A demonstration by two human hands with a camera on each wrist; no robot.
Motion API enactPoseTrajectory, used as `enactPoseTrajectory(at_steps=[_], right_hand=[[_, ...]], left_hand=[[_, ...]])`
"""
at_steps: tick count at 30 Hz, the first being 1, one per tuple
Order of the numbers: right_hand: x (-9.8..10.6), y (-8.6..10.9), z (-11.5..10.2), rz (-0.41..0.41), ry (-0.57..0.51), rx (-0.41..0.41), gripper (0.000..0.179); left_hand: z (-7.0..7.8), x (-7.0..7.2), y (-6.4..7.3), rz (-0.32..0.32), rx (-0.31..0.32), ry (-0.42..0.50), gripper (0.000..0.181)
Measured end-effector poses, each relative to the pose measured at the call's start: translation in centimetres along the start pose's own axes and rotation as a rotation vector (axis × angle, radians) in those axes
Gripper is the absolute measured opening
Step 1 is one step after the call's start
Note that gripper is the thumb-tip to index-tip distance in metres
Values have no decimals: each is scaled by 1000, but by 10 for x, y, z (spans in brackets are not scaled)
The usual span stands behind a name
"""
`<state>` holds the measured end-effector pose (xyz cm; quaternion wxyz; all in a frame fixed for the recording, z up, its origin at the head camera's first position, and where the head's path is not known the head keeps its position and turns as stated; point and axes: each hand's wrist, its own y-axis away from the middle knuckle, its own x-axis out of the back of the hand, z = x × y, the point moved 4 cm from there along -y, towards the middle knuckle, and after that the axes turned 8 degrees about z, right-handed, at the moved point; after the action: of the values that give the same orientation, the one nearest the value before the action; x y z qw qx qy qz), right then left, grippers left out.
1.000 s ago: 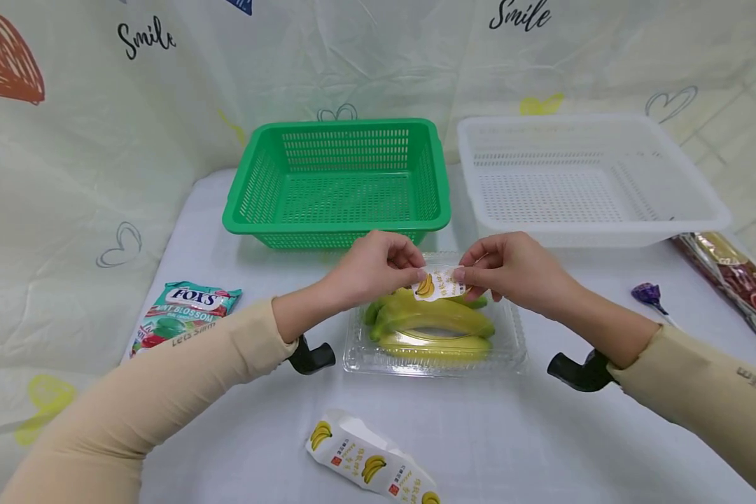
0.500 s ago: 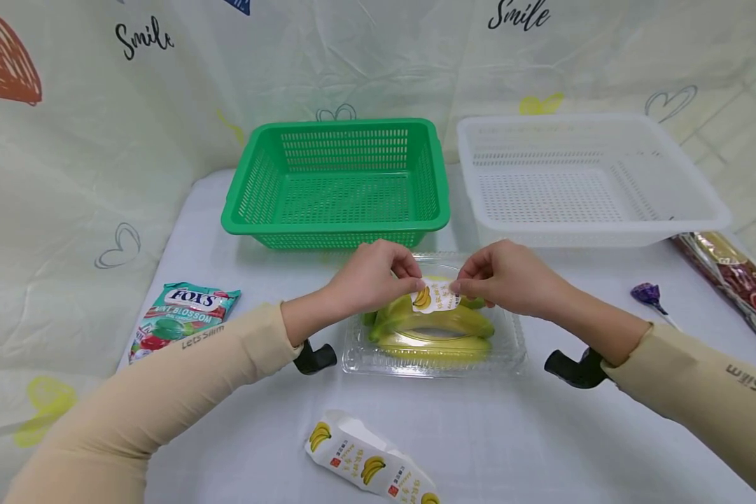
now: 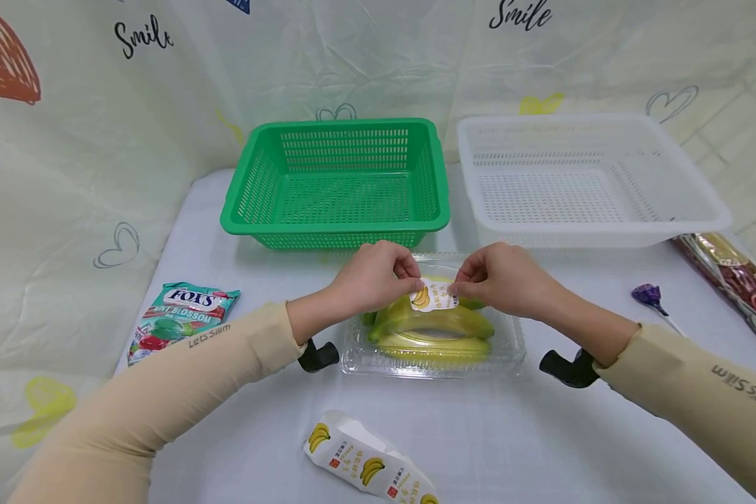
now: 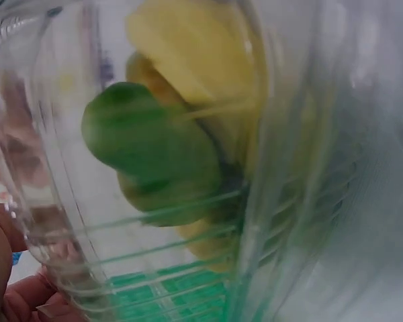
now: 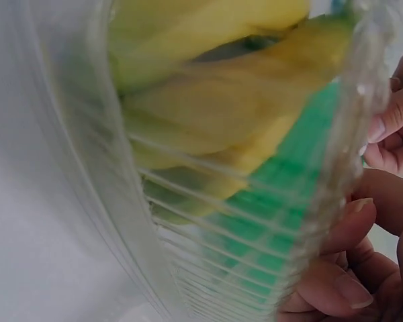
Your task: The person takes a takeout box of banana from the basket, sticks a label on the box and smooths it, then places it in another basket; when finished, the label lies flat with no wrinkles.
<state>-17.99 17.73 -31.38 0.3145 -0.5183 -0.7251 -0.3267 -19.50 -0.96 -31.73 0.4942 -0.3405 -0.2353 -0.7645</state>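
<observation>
A small white sticker with a banana picture (image 3: 434,295) lies at the top of a clear plastic clamshell box (image 3: 510,357). My left hand (image 3: 374,276) pinches the sticker's left end between thumb and fingers. At its other end, the right hand (image 3: 510,280) has a similar pinch. Yellow-green bananas (image 3: 431,323) fill the shut box and show through its lid. Both wrist views look through the ribbed box wall at the bananas (image 4: 201,60), with fingertips (image 5: 349,288) at the lid's edge. Closer to me on the table lies a curled strip of the same stickers (image 3: 368,458).
Behind the box stand a green basket (image 3: 334,229) and a white basket (image 3: 595,227). A teal candy bag (image 3: 183,318) is at left. To the right are a purple-wrapped lollipop (image 3: 649,295) and a brown-red packet (image 3: 737,280). A patterned curtain (image 3: 378,63) hangs behind.
Both hands have lowered the sticker toward me, from above the box's back part onto its lid. Over the last half second the hands have barely shifted. Box, baskets and strip stay put.
</observation>
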Motion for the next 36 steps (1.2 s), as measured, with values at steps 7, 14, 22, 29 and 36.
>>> enactPoseTrajectory(at_steps=[7, 14, 22, 29, 36], right_hand=[[-2, 0, -3, 25, 38, 30, 17], [-4, 1, -5, 27, 57, 45, 17], [-7, 2, -7, 69, 102, 115, 17], [-9, 10, -16, 198, 247, 477, 17], [-11, 25, -13, 224, 354, 875, 42]], left_hand=[[-1, -3, -1, 11, -3, -29, 9], [-2, -5, -1, 15, -24, -39, 11], [-4, -5, 1, 6, -48, -39, 16], [-3, -3, 4, -3, -267, -126, 19], [4, -3, 19, -77, -668, -364, 25]])
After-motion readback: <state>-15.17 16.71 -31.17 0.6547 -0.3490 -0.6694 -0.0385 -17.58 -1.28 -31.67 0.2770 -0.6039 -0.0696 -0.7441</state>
